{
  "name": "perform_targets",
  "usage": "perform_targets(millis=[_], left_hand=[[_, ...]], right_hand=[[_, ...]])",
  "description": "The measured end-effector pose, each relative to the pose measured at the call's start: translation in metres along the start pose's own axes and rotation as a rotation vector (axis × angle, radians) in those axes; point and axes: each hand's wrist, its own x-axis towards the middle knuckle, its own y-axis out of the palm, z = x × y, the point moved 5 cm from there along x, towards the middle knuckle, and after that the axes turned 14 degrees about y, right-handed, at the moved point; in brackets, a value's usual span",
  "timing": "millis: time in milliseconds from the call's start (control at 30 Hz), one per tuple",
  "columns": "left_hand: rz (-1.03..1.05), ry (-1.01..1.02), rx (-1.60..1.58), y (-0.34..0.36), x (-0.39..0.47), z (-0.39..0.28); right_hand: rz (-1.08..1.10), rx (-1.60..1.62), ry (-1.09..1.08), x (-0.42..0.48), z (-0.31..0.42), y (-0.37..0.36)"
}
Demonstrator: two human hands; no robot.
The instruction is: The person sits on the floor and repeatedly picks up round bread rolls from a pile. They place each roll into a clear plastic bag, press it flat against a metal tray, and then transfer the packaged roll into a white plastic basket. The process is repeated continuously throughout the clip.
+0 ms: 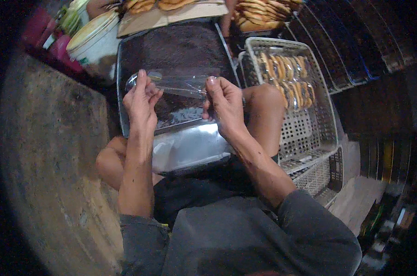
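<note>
Between my hands, over a metal tray with a dark brown surface, a clear plastic bag is stretched. My left hand pinches one end of it, thumb upward. At the other end my right hand grips the plastic between thumb and fingers. Whether the bag holds anything cannot be told. The tray stands between my knees, its shiny metal side facing me. Right of my right knee, a light plastic crate holds two rows of wrapped bread pieces.
Flat breads lie on cardboard beyond the tray. More breads are piled at the top right. A white bucket stands at the upper left, near another person's arm. A second crate sits under the first.
</note>
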Motion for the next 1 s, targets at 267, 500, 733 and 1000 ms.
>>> perform_targets(millis=[267, 500, 733, 1000], left_hand=[[-0.196, 0.100, -0.202, -0.059, 0.067, -0.043], [-0.053, 0.094, -0.138, -0.042, 0.102, -0.046], [-0.135, 0.058, -0.139, -0.055, 0.121, -0.031], [-0.155, 0.039, -0.192, -0.053, 0.127, -0.032]], right_hand=[[-0.198, -0.375, -0.461, 0.064, 0.000, -0.001], [-0.727, -0.527, -0.355, 0.181, -0.066, -0.065], [-0.735, -0.644, -0.435, 0.234, -0.084, -0.011], [-0.796, -0.948, -0.866, 0.266, -0.030, 0.050]])
